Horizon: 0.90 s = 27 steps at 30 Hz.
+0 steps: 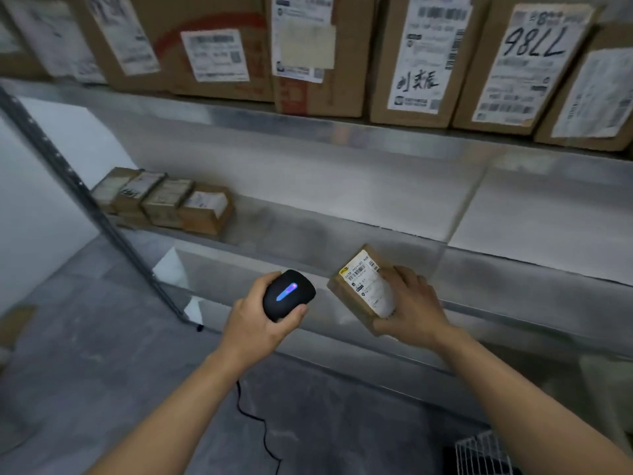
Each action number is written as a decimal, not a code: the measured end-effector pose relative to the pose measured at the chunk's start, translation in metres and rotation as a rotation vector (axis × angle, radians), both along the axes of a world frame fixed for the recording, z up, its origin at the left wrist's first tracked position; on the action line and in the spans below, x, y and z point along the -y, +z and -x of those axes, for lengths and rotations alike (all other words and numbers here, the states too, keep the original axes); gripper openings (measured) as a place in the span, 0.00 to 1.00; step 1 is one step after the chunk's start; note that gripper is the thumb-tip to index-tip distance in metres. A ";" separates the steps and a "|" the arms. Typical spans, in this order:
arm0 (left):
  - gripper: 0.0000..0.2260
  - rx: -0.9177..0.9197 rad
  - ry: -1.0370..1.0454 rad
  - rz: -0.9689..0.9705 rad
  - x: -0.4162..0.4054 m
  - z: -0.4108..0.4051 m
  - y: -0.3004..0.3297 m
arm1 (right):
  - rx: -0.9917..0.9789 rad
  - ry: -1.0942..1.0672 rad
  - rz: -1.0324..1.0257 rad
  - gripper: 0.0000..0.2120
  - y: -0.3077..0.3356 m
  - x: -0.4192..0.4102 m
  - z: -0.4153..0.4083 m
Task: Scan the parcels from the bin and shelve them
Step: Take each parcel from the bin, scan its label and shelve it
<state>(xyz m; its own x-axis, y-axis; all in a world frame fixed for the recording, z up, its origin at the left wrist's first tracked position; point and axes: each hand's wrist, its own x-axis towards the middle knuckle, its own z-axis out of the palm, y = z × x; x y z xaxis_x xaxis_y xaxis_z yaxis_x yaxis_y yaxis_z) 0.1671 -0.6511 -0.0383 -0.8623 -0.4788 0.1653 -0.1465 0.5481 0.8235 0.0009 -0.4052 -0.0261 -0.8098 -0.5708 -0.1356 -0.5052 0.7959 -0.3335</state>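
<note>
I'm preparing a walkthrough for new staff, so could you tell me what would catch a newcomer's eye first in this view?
First, the black scanner with its glowing blue light, gripped in the left hand at the centre. Just to its right, the right hand holds a small brown parcel, white label up. Along the top shelf stands a row of large cardboard boxes, one marked with big handwritten digits, and small boxes sit at the left of the middle shelf.

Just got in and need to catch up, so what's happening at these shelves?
A person is scanning a parcel before shelving it. The left hand grips a black handheld scanner, its blue light on. The right hand holds a small cardboard parcel with its label facing up, in front of the metal shelf. A short row of small boxes already sits at that shelf's left end, and larger boxes fill the level above.
</note>
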 end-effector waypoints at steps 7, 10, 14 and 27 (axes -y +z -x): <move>0.26 -0.024 0.172 -0.047 0.070 -0.056 -0.007 | 0.077 -0.048 0.029 0.47 -0.004 0.115 -0.029; 0.25 -0.012 0.207 -0.070 0.093 -0.073 -0.011 | 0.132 -0.096 0.063 0.46 -0.007 0.152 -0.038; 0.25 -0.021 0.242 -0.097 0.115 -0.088 -0.015 | 0.243 -0.204 0.170 0.49 -0.007 0.194 -0.046; 0.26 0.036 0.279 -0.117 0.193 -0.056 -0.028 | 0.394 -0.337 0.325 0.52 -0.023 0.320 0.011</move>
